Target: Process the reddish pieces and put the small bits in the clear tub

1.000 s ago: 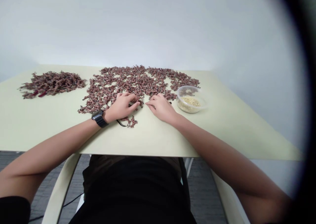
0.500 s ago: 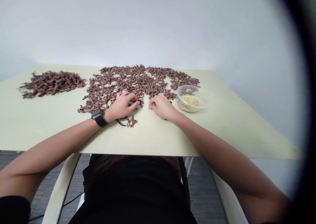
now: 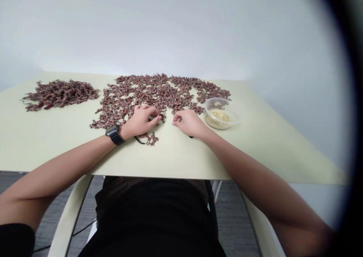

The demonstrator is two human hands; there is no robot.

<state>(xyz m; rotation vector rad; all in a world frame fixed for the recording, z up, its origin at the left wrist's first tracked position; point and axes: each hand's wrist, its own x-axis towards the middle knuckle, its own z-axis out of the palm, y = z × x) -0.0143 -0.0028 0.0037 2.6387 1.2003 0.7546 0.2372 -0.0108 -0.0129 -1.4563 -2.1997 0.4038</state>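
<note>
A wide, patchy layer of small reddish-brown twisted pieces [image 3: 147, 94] covers the middle of the table, and a denser heap of the same pieces [image 3: 60, 94] lies to its left. My left hand [image 3: 140, 121], with a black watch [image 3: 114, 135] on its wrist, rests at the layer's near edge, its fingers curled over a small dark piece. My right hand [image 3: 189, 123] lies on the bare table surface just right of it, fingers bunched, with nothing visible in them. A thin black cord [image 3: 139, 140] shows beneath my left wrist.
A clear plastic tub [image 3: 219, 114] holding pale grains stands right of my right hand. The pale table [image 3: 170, 162] has its near edge against my dark shirt. White chair arms and a grey floor lie below; a white wall stands behind.
My right hand has drawn its flat, spread fingers together and shifted slightly right, away from my left hand. My left hand stays nearly still.
</note>
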